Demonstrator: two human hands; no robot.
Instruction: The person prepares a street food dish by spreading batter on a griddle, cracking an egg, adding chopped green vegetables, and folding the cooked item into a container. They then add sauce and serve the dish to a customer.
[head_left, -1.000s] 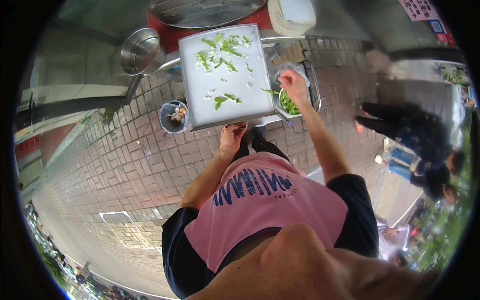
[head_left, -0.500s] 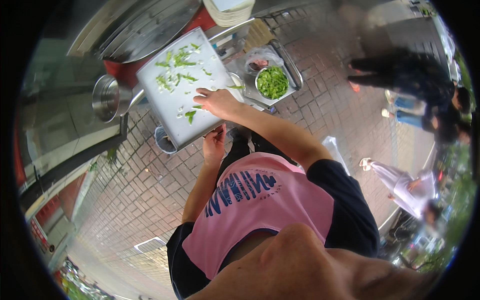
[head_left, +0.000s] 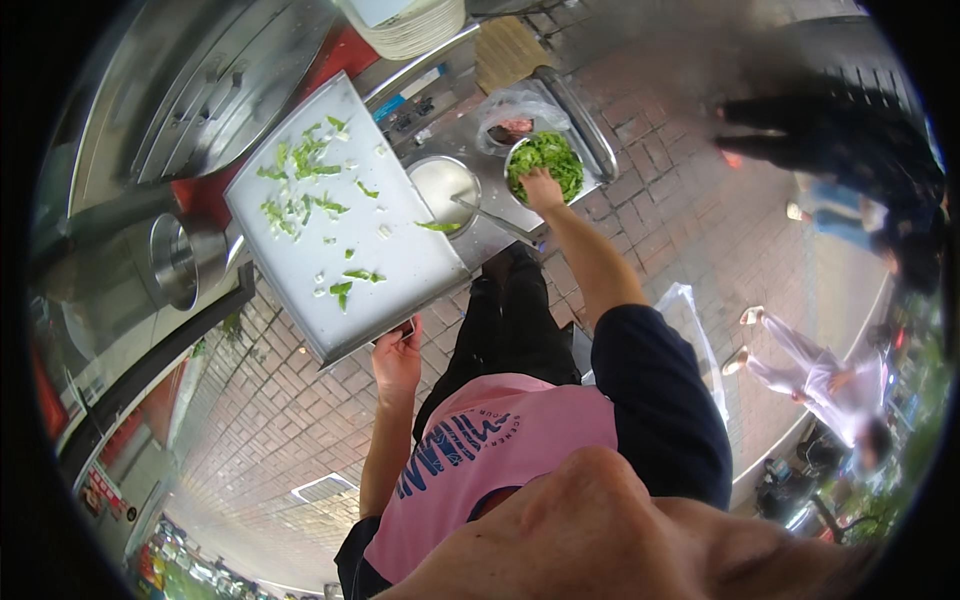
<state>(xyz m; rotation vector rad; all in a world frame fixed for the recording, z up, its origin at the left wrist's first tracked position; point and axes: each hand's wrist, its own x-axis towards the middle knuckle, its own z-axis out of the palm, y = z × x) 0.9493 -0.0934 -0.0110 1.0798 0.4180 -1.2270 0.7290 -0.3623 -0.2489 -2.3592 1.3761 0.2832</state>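
Note:
A flat metal tray (head_left: pixel 330 255) holds a thin white layer with chopped green leaves (head_left: pixel 305 160) scattered over it. My left hand (head_left: pixel 397 362) is closed at the tray's near edge, gripping it around a dark part that I cannot make out. My right hand (head_left: pixel 543 190) reaches into a round bowl of chopped greens (head_left: pixel 555 160); its fingertips are sunk among the leaves and hidden. Between tray and bowl stands a container of white batter-like liquid (head_left: pixel 437 184), with a metal ladle (head_left: pixel 505 227) resting in it, handle toward me.
A clear plastic bag with reddish food (head_left: pixel 515 128) sits behind the bowl. Stacked white plates or boxes (head_left: pixel 410 28) stand at the back. A metal pot (head_left: pixel 178 258) is left of the tray. People walk on the brick pavement (head_left: pixel 660 180) at right.
My right hand has left the tray and moved right into the bowl of greens. My left hand stays at the tray's edge. The whole view has shifted, uncovering the container of white liquid.

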